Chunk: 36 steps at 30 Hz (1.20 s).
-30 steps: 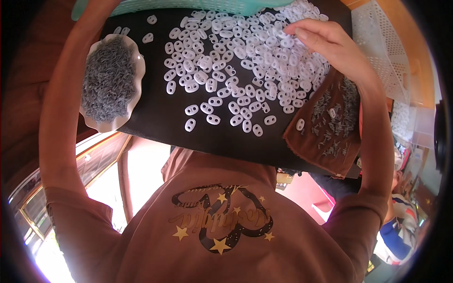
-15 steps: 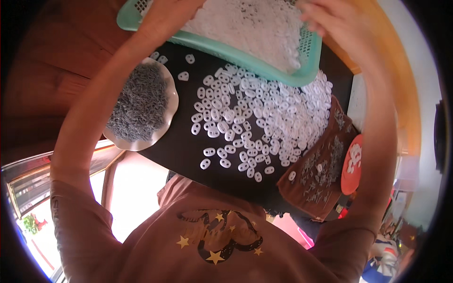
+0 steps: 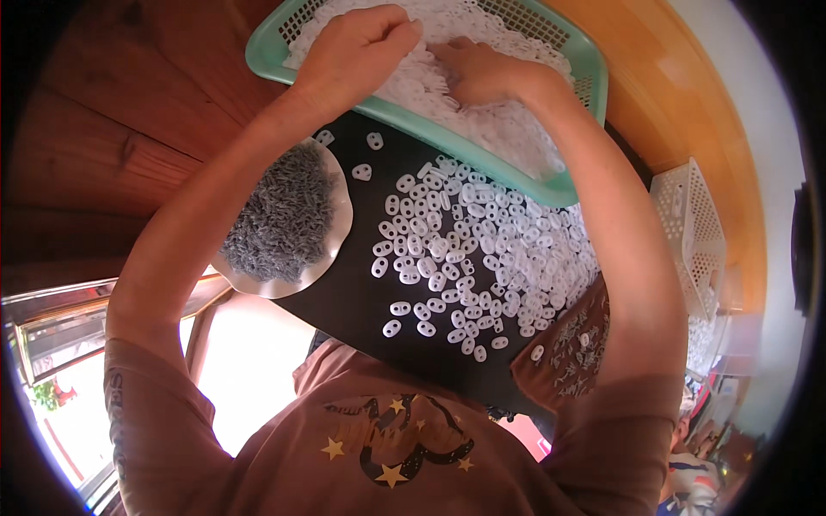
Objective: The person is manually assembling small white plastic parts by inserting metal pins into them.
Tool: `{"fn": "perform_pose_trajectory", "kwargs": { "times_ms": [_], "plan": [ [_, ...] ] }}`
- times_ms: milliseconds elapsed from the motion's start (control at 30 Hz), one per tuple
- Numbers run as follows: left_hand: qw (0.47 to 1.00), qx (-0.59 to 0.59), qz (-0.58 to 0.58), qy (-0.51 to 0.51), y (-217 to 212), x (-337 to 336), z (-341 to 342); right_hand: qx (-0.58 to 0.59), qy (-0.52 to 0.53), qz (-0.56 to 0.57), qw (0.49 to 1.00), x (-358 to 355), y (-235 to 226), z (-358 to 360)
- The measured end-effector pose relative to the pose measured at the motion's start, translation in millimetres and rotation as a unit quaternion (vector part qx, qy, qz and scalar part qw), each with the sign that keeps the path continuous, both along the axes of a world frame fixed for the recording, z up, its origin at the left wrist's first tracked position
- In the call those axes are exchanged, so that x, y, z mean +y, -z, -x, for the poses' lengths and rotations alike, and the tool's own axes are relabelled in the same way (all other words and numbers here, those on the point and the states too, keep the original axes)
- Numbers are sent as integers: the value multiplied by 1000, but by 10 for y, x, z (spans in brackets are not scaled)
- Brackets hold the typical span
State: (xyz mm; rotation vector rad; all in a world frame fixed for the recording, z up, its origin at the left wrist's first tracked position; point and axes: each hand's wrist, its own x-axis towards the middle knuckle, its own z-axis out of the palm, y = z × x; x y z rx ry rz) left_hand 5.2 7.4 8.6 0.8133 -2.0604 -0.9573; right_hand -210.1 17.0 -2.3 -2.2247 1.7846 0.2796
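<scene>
A green plastic basket (image 3: 411,123) full of small white plastic pieces (image 3: 508,129) stands at the far side of the dark table. My left hand (image 3: 361,56) is closed above the white pieces, fingers curled under; what it holds, if anything, is hidden. My right hand (image 3: 483,73) reaches down into the heap with its fingers apart, the tips partly sunk among the pieces. In front of the basket many loose white oval pieces with two holes (image 3: 516,249) are spread over the dark tabletop (image 3: 344,301).
A white wavy-rimmed bowl (image 3: 342,225) of small grey pieces (image 3: 280,215) stands at the left, below my left forearm. At the right lies a brown cloth (image 3: 538,374) with scattered grey bits, partly behind my right arm. Further right is a white perforated basket (image 3: 688,215).
My right hand has come from the basket's right edge down into the white pieces. My left hand has moved right, over the heap. The whole view has shifted, showing more of the basket.
</scene>
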Motion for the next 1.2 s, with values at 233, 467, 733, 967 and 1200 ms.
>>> {"fn": "perform_pose_trajectory", "kwargs": {
  "times_ms": [233,467,733,967,1200],
  "plan": [
    [998,-32,43,-29,5,44,39,80,39,105,991,18,293,-118],
    [999,-14,29,-38,30,24,32,2,10,75,997,-22,210,-52],
    [993,-39,103,-50,8,73,72,-155,62,77,983,30,-202,113],
    [993,-97,50,-46,118,-62,43,-132,35,179,974,374,-561,252],
    [995,-59,70,-29,-40,-47,114,-321,200,200,904,1765,-1281,28]
  ]
}}
